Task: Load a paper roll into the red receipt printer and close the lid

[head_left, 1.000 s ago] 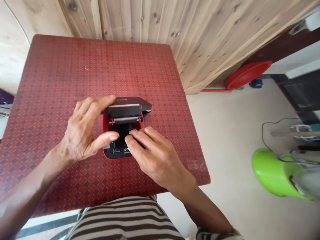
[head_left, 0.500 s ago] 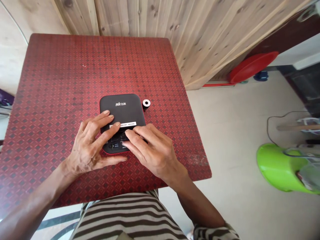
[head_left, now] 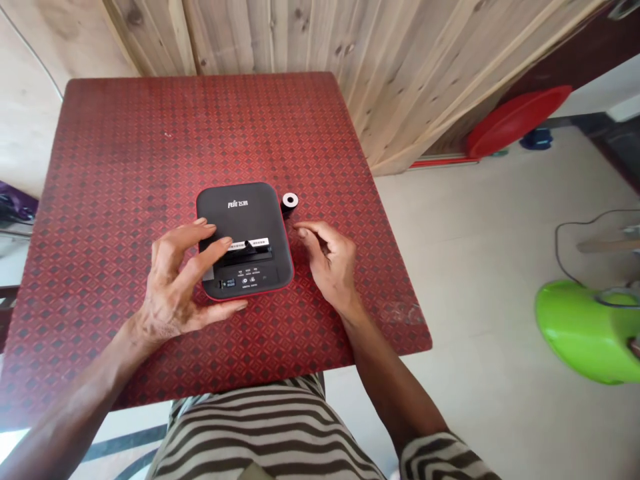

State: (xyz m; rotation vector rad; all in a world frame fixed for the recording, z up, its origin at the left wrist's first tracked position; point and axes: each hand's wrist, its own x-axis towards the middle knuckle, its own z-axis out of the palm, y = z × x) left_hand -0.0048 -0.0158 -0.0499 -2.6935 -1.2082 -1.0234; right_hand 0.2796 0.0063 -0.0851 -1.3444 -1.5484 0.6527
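Observation:
A flat black device [head_left: 240, 217] with red edges and white lettering lies on the red patterned table [head_left: 200, 120]. Near its lower part are a white label [head_left: 259, 243] and a dark slot with a small black strip standing up from it. My left hand [head_left: 177, 283] rests at the device's left side, fingers apart, fingertips on or just over its surface. My right hand [head_left: 330, 260] is off the device to its right, thumb and forefinger close together; whether anything is between them is hidden. Beyond the device's right edge stands a small black-and-white roll [head_left: 289, 201].
A wooden plank wall [head_left: 280, 40] runs behind the table. On the floor to the right are a green stool [head_left: 580, 330], a thin cable and a red basin [head_left: 520, 120] leaning at the wall. Purple fabric [head_left: 15, 200] shows at the far left.
My right hand has moved off the device to the right, uncovering the slot and the printed markings. My left hand's fingers have lifted slightly. The view has shifted a little.

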